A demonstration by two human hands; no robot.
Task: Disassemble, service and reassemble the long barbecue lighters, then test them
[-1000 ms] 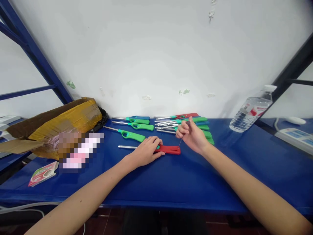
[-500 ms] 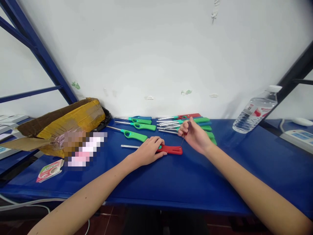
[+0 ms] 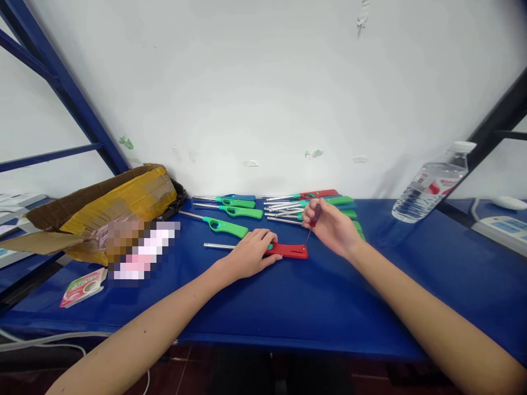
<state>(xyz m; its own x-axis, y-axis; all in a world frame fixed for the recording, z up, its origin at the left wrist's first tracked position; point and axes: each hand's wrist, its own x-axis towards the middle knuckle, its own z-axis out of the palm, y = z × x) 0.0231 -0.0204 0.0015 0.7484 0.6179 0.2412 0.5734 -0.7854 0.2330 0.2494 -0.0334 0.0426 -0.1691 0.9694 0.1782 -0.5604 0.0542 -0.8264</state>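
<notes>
A red long-necked gas lighter [image 3: 293,251] lies on the blue table with its metal tube pointing left. My left hand [image 3: 254,252] is closed over its middle and presses it to the tabletop. Between the fingers of my right hand [image 3: 331,226] is a small screwdriver [image 3: 315,215] with a dark red handle, tilted, its thin shaft reaching down to the lighter's right end. Just beyond my left hand lies a green lighter [image 3: 228,227]. Behind my right hand is a pile of green, blue and red lighters [image 3: 302,207], partly hidden by it.
An opened cardboard box [image 3: 119,200] with yellow tape sits at the left, near a red and green card [image 3: 83,287]. A water bottle [image 3: 432,184] stands at the right against a dark post. Two more lighters [image 3: 241,212] lie near the wall.
My right hand has turned slightly, so more of the screwdriver's handle shows. My left hand and the red lighter stay nearly in place.
</notes>
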